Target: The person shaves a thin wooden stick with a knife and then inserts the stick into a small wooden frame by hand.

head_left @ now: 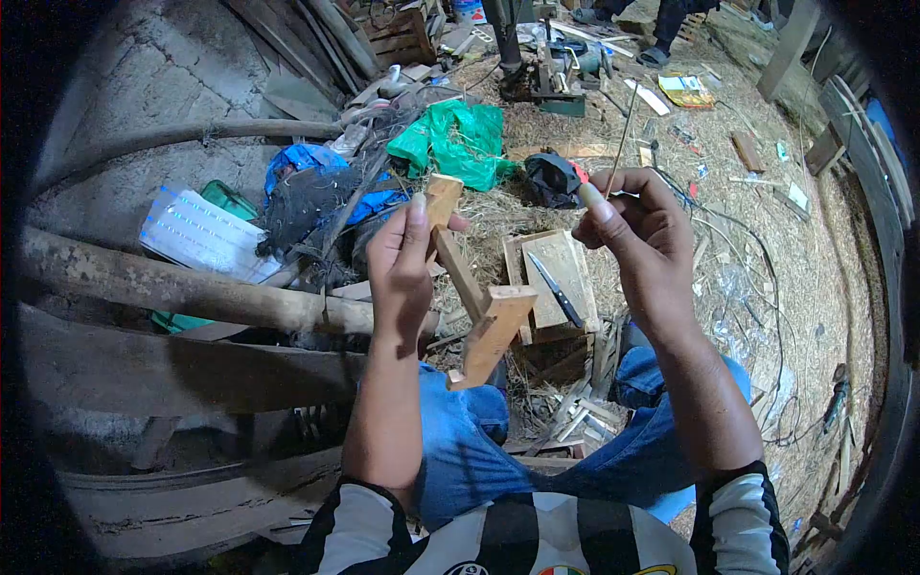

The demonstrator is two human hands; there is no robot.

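My left hand [402, 259] grips a small wooden frame [498, 331] by its upper end, thumb on the near face. The frame has two short blocks joined by a narrower bar, and it hangs tilted above my knees. Between the thumb and fingers of my right hand [647, 240] is a thin stick [628, 129], held nearly upright. The two hands are apart, and the stick does not touch the frame. Below them a knife [556, 289] with a black handle lies on a wooden board [565, 259].
A green plastic bag [455, 144] and a black bag [554, 179] lie ahead. Bamboo poles [192, 285] run along the left. A machine [565, 72] stands at the back, near another person's foot [655, 56]. Cables [757, 240] and wood shavings cover the right-hand floor.
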